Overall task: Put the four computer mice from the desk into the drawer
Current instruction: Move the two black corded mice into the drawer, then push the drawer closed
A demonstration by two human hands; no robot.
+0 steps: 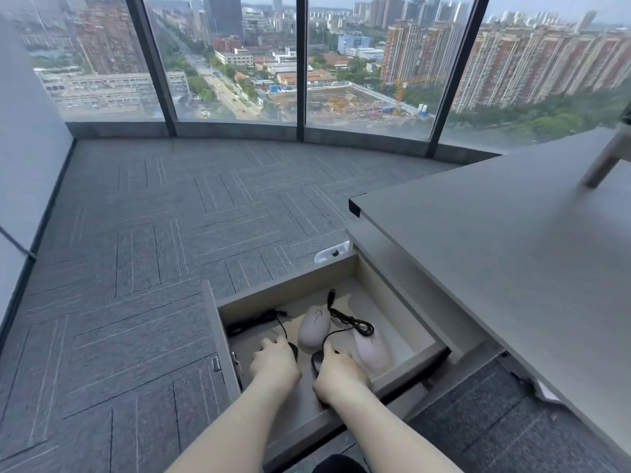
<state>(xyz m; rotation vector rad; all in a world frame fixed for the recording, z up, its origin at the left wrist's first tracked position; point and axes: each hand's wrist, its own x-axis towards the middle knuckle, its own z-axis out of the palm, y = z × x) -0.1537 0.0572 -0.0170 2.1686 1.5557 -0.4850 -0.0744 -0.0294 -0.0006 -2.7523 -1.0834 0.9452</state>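
Note:
The drawer [283, 290] stands pulled out below the grey desk [495, 254]. Two pale grey mice lie inside: one [314, 327] in the middle, one [370, 349] to its right. My left hand [273, 365] covers a black wired mouse [293, 349], of which only an edge shows. My right hand [339, 372] is closed over a second black wired mouse [316, 361]. Black cables [351, 320] loop across the drawer floor, one ending in a USB plug near the back.
Grey carpet tiles [170, 233] cover the floor to the left and ahead. Floor-to-ceiling windows [300, 63] close off the far side. A grey stand leg [604, 162] rests on the desk's far right. A small white object [331, 252] lies on the floor behind the drawer.

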